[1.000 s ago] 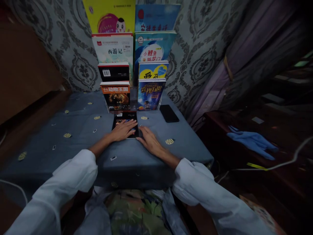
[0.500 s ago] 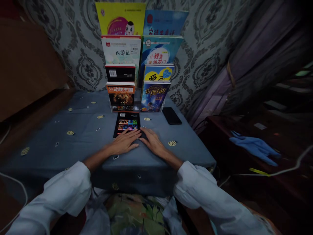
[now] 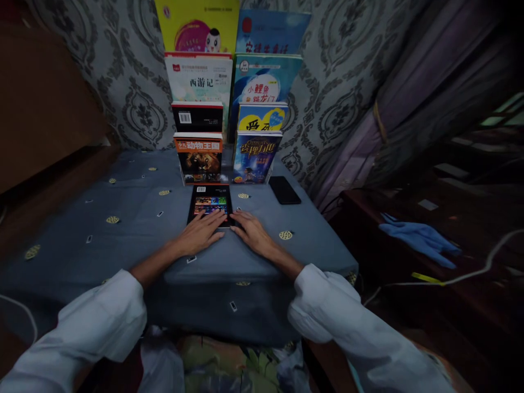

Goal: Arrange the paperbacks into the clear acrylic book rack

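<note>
A black book point(image 3: 210, 195) with small coloured pictures and a barcode lies flat on the blue tablecloth point(image 3: 135, 202). My left hand point(image 3: 200, 232) lies palm down, its outstretched fingers over the book's lower part. Beside it my right hand point(image 3: 254, 232) is also flat, fingertips at the book's lower right corner. Neither hand grips anything. Just behind the book, two columns of upright books stand on a clear rack, with a lion-cover book point(image 3: 200, 161) front left and a blue-purple book point(image 3: 256, 158) front right.
A black phone point(image 3: 284, 190) lies right of the rack. Patterned curtain point(image 3: 147, 103) hangs behind the table. On a dark surface to the right are a blue cloth point(image 3: 421, 237) and a pale cable point(image 3: 470, 277). A brown panel point(image 3: 45, 103) stands at the left.
The whole view has shifted slightly. My left hand has slid a little left relative to the book, opening a small gap between my two hands. Both stay flat.
</note>
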`<state>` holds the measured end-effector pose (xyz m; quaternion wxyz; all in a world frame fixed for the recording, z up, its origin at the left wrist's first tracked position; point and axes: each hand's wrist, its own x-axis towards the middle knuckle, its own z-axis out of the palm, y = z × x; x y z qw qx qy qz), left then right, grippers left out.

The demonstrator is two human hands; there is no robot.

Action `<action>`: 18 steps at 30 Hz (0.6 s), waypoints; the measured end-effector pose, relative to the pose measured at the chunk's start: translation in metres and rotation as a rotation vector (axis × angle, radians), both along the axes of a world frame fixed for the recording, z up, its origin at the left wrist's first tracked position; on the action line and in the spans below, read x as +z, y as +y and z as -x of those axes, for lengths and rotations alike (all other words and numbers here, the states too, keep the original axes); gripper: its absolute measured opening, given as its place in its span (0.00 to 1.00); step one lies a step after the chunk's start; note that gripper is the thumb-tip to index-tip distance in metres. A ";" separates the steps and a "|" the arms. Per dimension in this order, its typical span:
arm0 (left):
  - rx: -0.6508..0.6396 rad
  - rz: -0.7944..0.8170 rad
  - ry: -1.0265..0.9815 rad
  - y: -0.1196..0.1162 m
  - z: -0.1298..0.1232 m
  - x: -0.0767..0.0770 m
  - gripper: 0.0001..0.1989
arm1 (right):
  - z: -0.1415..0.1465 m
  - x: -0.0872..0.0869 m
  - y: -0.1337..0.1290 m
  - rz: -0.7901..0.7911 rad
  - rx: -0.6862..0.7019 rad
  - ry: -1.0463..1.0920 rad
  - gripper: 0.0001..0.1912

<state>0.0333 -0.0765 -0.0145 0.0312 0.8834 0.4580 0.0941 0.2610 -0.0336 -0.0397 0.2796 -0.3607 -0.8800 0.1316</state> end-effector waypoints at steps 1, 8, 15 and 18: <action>0.026 -0.003 0.001 0.001 0.004 0.000 0.31 | 0.000 0.000 0.000 -0.004 -0.002 0.001 0.20; 0.364 0.099 -0.064 0.010 0.030 0.002 0.39 | -0.001 -0.001 0.001 -0.008 0.004 -0.032 0.21; 0.433 0.055 -0.092 0.014 0.034 -0.002 0.36 | 0.004 0.007 -0.003 0.006 -0.021 -0.107 0.22; 0.441 0.059 -0.100 0.014 0.035 -0.003 0.35 | 0.006 0.009 -0.005 -0.006 -0.019 -0.114 0.21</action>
